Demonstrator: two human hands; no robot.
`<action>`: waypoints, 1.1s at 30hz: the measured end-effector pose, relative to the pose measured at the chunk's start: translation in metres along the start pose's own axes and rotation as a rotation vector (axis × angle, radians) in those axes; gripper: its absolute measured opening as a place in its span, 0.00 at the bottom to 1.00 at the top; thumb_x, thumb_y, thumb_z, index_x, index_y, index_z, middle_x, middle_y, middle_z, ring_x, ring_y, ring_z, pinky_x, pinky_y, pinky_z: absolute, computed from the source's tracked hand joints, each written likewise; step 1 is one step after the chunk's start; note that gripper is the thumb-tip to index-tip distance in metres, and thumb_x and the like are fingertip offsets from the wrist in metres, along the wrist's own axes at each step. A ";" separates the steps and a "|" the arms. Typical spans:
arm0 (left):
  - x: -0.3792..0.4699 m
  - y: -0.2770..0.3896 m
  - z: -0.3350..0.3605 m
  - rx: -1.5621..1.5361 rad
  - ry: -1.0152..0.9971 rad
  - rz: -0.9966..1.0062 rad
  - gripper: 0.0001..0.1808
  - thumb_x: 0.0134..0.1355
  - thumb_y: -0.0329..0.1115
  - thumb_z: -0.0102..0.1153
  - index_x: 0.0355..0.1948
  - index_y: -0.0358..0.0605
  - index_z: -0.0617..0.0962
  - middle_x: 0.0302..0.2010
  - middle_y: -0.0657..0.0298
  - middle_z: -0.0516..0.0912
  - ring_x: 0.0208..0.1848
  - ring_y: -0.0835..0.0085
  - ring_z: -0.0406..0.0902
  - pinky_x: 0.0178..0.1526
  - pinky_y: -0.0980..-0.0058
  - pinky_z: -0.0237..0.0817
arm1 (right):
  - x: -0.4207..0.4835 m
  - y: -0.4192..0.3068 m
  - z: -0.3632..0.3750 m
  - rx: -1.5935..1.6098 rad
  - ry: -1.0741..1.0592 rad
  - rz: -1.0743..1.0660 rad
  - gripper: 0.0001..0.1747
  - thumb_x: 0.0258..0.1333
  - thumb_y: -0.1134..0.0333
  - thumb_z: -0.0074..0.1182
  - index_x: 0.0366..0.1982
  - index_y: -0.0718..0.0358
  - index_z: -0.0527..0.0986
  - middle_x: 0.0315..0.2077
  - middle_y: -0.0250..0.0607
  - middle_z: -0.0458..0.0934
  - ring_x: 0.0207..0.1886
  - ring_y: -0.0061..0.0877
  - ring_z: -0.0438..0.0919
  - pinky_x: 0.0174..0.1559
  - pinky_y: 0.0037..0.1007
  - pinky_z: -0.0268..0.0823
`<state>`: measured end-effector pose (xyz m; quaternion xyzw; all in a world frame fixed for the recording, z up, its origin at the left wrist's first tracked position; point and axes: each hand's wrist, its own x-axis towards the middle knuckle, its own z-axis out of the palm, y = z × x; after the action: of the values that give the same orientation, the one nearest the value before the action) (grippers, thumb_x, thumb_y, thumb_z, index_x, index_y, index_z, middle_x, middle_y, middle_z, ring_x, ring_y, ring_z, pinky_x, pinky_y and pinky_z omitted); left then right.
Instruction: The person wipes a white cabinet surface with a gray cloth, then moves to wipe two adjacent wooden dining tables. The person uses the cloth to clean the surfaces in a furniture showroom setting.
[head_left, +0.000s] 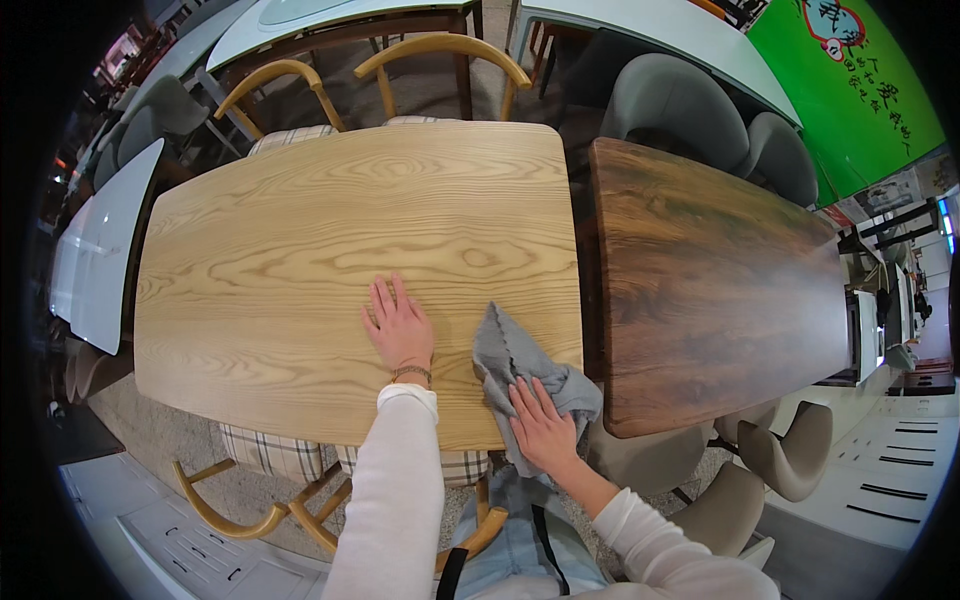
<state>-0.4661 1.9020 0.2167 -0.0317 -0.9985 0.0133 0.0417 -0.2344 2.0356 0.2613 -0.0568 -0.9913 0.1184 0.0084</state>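
A light wood-grain dining table (337, 202) with rounded corners spreads out before me. My left hand (399, 326) lies palm down on its surface, left of the cloth, fingers somewhat apart and holding nothing. Over the table's near right corner a grey cloth (510, 345) is bunched, part of it hanging past the edge. My right hand (544, 427) rests on the cloth's lower part and holds it against the corner; the palm side is hidden. A bracelet (412, 371) circles my left wrist.
A dark brown wood-grain table (712, 292) stands to the right across a narrow gap. Wooden chairs with curved backs (442, 46) and plaid seats line the far side; others (232, 517) are at the near side. A white-topped table (105, 247) is at left, grey chairs (675, 105) far right.
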 end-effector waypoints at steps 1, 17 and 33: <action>0.000 0.000 -0.001 -0.017 -0.020 -0.001 0.29 0.70 0.44 0.35 0.71 0.59 0.57 0.73 0.64 0.56 0.74 0.70 0.50 0.73 0.57 0.35 | -0.001 -0.002 0.002 -0.013 0.019 0.055 0.29 0.62 0.58 0.46 0.65 0.53 0.64 0.66 0.28 0.62 0.70 0.23 0.58 0.32 0.36 0.69; 0.001 0.000 -0.004 -0.021 -0.075 -0.005 0.29 0.68 0.44 0.37 0.70 0.56 0.59 0.73 0.61 0.56 0.74 0.68 0.50 0.73 0.55 0.34 | 0.362 0.164 0.020 -0.140 0.297 0.161 0.28 0.66 0.57 0.37 0.64 0.60 0.64 0.66 0.40 0.61 0.71 0.35 0.55 0.55 0.39 0.69; -0.001 0.001 -0.007 -0.067 -0.011 0.006 0.28 0.69 0.43 0.36 0.70 0.55 0.60 0.71 0.60 0.59 0.74 0.67 0.50 0.73 0.56 0.37 | 0.275 0.134 0.011 -0.068 0.223 -0.131 0.27 0.64 0.58 0.43 0.64 0.55 0.64 0.65 0.34 0.63 0.69 0.28 0.58 0.46 0.41 0.72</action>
<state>-0.4647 1.9029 0.2239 -0.0359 -0.9985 -0.0196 0.0351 -0.4933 2.1936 0.2200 -0.0049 -0.9892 0.0768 0.1246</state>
